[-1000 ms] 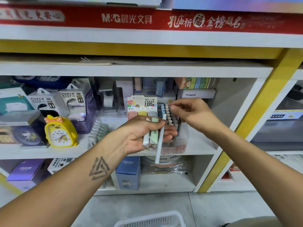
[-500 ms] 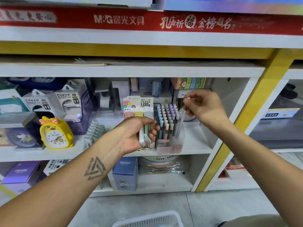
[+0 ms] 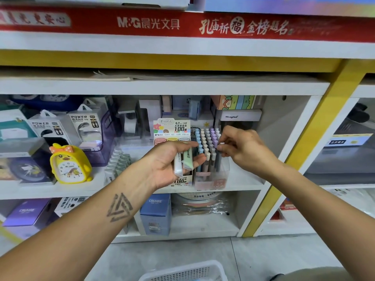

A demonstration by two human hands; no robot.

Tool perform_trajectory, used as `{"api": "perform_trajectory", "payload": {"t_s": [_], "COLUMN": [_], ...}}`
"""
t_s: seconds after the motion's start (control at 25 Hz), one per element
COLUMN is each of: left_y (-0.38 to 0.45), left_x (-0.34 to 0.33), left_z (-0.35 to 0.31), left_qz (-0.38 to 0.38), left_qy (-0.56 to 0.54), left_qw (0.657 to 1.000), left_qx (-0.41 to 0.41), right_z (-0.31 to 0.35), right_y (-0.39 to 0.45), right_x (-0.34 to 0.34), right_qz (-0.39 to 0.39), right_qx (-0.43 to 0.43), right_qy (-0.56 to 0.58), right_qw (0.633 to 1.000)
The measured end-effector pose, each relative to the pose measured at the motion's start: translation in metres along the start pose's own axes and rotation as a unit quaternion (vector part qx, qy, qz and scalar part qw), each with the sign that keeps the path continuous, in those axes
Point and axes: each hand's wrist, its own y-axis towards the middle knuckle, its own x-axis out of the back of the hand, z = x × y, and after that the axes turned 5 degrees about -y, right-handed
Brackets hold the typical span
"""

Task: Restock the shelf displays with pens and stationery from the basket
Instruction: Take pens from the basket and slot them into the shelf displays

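- left hand grips two pens, palm up; before lead box
- right hand pinches white-tipped pen over pen rack
- basket on floor below

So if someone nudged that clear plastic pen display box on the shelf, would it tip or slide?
The clear plastic pen display box probably slides rather than tips: it sits flat on the white shelf. Its upright pastel pens stand tightly packed, so they likely stay put. It looks light, so a nudge could shift it.

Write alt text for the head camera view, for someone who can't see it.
A person's right hand pinches a pen into a clear pen display on a shop shelf, while the left hand holds two pale lead cases. A white basket sits below.
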Motion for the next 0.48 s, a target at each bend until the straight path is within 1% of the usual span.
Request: {"api": "perform_trajectory", "payload": {"t_s": [0.08,0.12,0.2,0.28,0.32,0.4,0.48], "left_y": [-0.001,-0.001,-0.003,-0.004,-0.004,-0.005,-0.006], "left_x": [-0.001,-0.001,0.0,0.001,0.002,0.006,0.012], "left_z": [0.0,0.0,0.0,-0.001,-0.003,-0.009,-0.016], "left_qz": [0.015,0.022,0.032,0.039,0.035,0.01,-0.018], "left_qy": [-0.006,-0.005,0.005,0.004,0.0,-0.005,-0.01], "left_qw": [1.0,1.0,0.999,0.999,0.999,0.999,0.999], "left_qx": [-0.001,-0.004,-0.015,-0.022,-0.025,-0.036,-0.049], "right_z": [0.0,-0.002,-0.004,-0.004,-0.001,0.013,0.035], "right_y": [0.001,0.003,0.007,0.01,0.009,0.009,0.01], "right_x": [-0.001,-0.001,0.0,0.002,0.003,0.002,-0.004], "right_qz": [-0.012,-0.02,-0.011,-0.006,-0.016,-0.032,-0.008], "right_qx": [0.002,0.005,0.006,0.006,0.026,0.101,0.188], "right_qy": [-0.027,-0.059,-0.133,-0.158,-0.151,-0.119,-0.07], "right_qw": [1.0,0.998,0.991,0.987,0.988,0.987,0.98]}}
